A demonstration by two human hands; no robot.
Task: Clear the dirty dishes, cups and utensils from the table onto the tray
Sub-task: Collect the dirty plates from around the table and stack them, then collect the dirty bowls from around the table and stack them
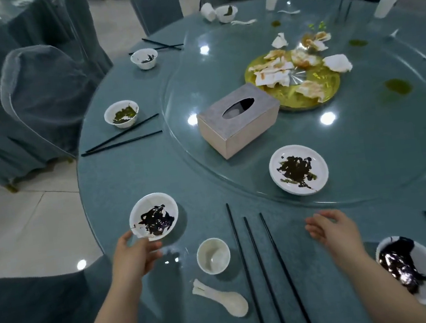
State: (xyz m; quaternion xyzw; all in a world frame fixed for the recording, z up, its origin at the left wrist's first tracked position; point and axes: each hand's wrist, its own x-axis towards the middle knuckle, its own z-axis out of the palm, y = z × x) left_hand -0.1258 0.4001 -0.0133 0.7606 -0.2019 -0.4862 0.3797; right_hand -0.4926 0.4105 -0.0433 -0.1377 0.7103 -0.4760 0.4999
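Left grip point(134, 254) apparently pinching bowl point(154, 217) rim

Round table point(132, 171) under a blue-grey cloth, with a glass turntable point(363, 126) at its centre.
On the cloth: three black chopsticks point(265, 270), a white spoon point(223, 301), a small cup point(213, 255), and sauce-smeared bowls point(154, 217), some with further chopstick pairs point(123, 138) beside them. On the turntable: a tissue box point(239, 120), a soiled plate point(298, 169), and a gold platter point(329, 88) strewn with crumpled napkins point(273, 72).
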